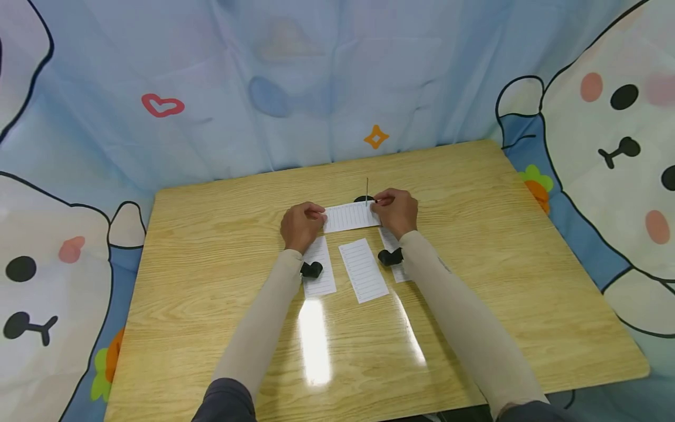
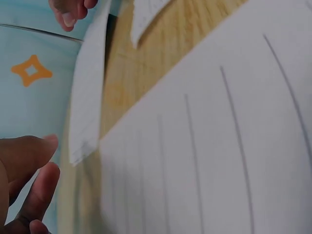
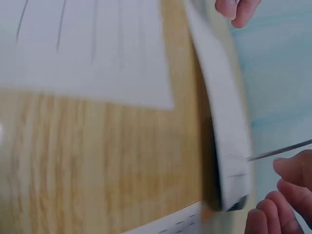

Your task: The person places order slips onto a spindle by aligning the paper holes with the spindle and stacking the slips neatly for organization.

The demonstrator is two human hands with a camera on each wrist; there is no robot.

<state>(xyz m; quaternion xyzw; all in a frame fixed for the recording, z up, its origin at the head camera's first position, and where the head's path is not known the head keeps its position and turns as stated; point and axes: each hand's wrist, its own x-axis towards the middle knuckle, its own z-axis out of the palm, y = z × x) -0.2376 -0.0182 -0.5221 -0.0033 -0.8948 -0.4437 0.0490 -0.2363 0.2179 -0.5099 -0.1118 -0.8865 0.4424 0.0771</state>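
A white paper slip printed with lines lies across a black base, and a thin upright metal spike passes through it near its right end. My left hand is at the slip's left end. In the left wrist view, its thumb and fingers hover just beside the paper's edge with a small gap. My right hand is by the spike at the other end. The right wrist view shows its loosely curled fingers beside the spike, apart from the paper and holding nothing.
Three more lined slips lie nearer on the wooden table: a left slip, a middle slip and a right slip partly under my right wrist. A patterned blue curtain hangs behind the table's far edge.
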